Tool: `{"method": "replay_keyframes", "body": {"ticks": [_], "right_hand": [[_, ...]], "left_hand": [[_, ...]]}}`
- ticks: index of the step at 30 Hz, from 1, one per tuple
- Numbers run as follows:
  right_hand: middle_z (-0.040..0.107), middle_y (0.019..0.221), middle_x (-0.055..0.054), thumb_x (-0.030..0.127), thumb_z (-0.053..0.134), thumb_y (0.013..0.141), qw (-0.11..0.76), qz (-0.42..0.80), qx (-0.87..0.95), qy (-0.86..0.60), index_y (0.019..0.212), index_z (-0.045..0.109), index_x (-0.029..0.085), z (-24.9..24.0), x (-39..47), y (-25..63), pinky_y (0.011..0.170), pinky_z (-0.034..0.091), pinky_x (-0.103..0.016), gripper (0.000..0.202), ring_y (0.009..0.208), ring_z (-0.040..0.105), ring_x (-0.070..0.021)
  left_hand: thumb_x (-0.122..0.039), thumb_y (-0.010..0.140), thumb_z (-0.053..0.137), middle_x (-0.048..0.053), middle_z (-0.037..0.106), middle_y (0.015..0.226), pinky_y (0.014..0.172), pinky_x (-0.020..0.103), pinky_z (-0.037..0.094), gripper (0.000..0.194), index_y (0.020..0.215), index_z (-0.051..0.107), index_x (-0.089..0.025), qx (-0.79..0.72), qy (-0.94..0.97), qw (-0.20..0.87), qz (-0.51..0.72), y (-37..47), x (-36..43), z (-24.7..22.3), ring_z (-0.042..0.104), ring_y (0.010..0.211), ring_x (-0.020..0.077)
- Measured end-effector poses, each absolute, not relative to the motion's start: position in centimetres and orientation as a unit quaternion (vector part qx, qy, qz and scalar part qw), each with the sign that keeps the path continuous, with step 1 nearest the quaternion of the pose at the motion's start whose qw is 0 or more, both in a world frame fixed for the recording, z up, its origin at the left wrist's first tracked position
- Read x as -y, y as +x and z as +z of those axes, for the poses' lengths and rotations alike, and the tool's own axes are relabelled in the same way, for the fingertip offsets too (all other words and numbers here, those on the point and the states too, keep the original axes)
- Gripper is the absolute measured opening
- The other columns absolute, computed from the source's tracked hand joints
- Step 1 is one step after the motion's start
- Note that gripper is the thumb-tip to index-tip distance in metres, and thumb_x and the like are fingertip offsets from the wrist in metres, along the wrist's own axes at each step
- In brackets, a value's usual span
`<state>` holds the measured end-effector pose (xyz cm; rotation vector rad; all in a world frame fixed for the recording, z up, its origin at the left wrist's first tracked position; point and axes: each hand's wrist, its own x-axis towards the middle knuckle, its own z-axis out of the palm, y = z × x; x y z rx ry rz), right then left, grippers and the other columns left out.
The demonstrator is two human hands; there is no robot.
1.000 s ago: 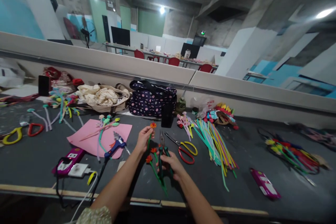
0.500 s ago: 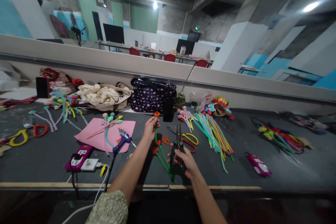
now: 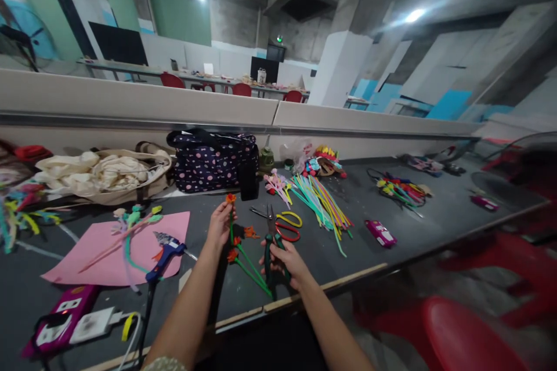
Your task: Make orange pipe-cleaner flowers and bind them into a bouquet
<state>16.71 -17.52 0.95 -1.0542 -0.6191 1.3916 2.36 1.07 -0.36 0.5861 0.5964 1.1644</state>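
Pinched in my left hand (image 3: 220, 224) is a pipe-cleaner flower (image 3: 230, 199) with an orange head and a green stem. My right hand (image 3: 285, 261) grips dark green-handled pliers (image 3: 270, 232), their jaws pointing away from me. On the table between my hands lie two more orange flowers (image 3: 233, 255) on green stems, plus a loose orange pipe-cleaner piece (image 3: 251, 232). Scissors with yellow and red handles (image 3: 289, 226) rest just beyond the pliers. To the left, a blue glue gun (image 3: 166, 255) lies across a pink sheet (image 3: 104, 243).
Bundled pipe cleaners (image 3: 324, 203) lie to the right of the scissors. A dotted dark bag (image 3: 213, 162) and a cream cloth bag (image 3: 108, 171) stand along the low partition. Purple power strips (image 3: 380, 233) sit at right and front left, cables running over the table edge. Red stools (image 3: 465, 336) stand at right.
My view has turned to the right, so the table's things appear farther left and red stools show. Both hands keep hold of the flower and the pliers.
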Motion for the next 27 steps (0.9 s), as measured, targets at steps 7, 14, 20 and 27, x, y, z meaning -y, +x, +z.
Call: {"method": "replay_keyframes", "body": {"ticks": [7, 14, 20, 27], "right_hand": [[0.047, 0.057, 0.005, 0.041, 0.075, 0.071, 0.580, 0.638, 0.310, -0.400, 0.101, 0.063, 0.012, 1.0, 14.2, 16.7, 0.054, 0.055, -0.032, 0.043, 0.063, 0.067, -0.0204], [0.047, 0.056, 0.006, 0.038, 0.073, 0.073, 0.542, 0.680, 0.363, -0.334, 0.105, 0.062, 0.013, 1.7, 11.2, 17.9, 0.056, 0.055, -0.033, 0.041, 0.060, 0.064, -0.0180], [0.046, 0.055, 0.006, 0.043, 0.075, 0.071, 0.502, 0.717, 0.380, -0.299, 0.101, 0.062, 0.012, 0.3, 9.4, 19.6, 0.055, 0.054, -0.030, 0.045, 0.063, 0.065, -0.0193], [0.048, 0.054, 0.006, 0.045, 0.077, 0.068, 0.451, 0.762, 0.382, -0.264, 0.100, 0.062, 0.012, -1.0, 7.7, 20.5, 0.063, 0.054, -0.033, 0.049, 0.066, 0.066, -0.0195]], "left_hand": [[-0.023, 0.056, 0.082, -0.001, 0.064, 0.070, 0.047, 0.015, 0.043, 0.035, 0.082, 0.060, -0.015, -0.234, 0.283, 0.758, 0.540, 1.5, -0.8, 0.8, 0.056, 0.053, 0.0059], [-0.027, 0.060, 0.080, -0.003, 0.061, 0.065, 0.039, 0.013, 0.032, 0.031, 0.082, 0.061, -0.016, -0.271, 0.335, 0.716, 0.549, 0.9, -0.9, 0.9, 0.051, 0.048, 0.0044], [-0.031, 0.065, 0.077, -0.002, 0.061, 0.068, 0.048, 0.016, 0.038, 0.026, 0.083, 0.067, -0.015, -0.314, 0.421, 0.608, 0.595, 1.3, -1.3, 0.2, 0.050, 0.053, 0.0054], [-0.031, 0.062, 0.078, -0.003, 0.061, 0.068, 0.054, 0.017, 0.042, 0.027, 0.081, 0.067, -0.015, -0.372, 0.431, 0.520, 0.637, 1.3, -1.5, -0.2, 0.052, 0.056, 0.0064]]}}
